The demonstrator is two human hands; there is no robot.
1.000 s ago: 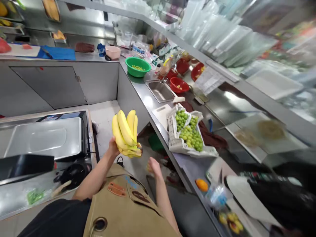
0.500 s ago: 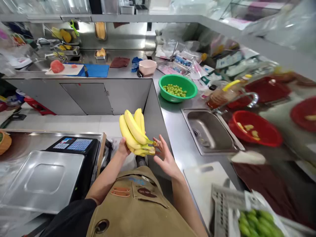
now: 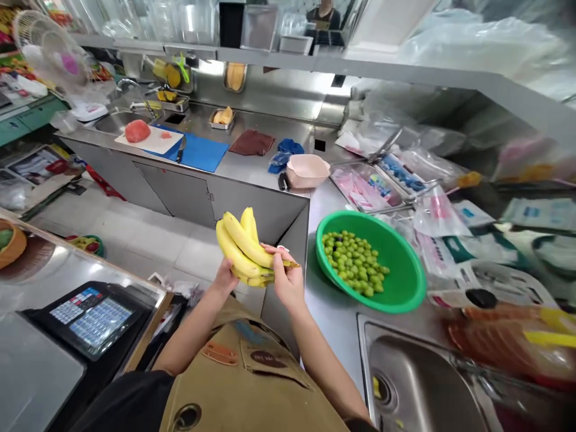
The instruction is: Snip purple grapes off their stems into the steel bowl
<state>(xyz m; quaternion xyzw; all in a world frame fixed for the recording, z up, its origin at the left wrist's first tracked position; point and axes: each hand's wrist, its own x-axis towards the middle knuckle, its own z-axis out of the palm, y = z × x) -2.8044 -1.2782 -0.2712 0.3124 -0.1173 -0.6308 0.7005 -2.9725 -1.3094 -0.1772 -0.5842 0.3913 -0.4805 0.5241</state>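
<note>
from my end: steel counter is biggest, running along the back and down the right side. tiled floor to its left, shelf above. tan apron on the wearer, bottom middle. sink lower right, set into the counter. scale lower left, keypad on it. white fan top left. green bowl on the counter, just beyond the sink. blue mat on the back counter, white board partly over it, brown cloth just right of the mat, pink bowl near the corner. bananas, one yellow bunch, in front of the apron, up off the floor, between scale and green bowl, touching neither; stem end to the right. both hands grasp the bunch: i get the left hand supporting its lower left, fingers mostly hidden so can't tell how tight, and the right hand wrapped on the stem end, thumb on top. red fruit on the white board, knife beside the board's right edge. grapes in the green bowl, heaped toward its left.
</note>
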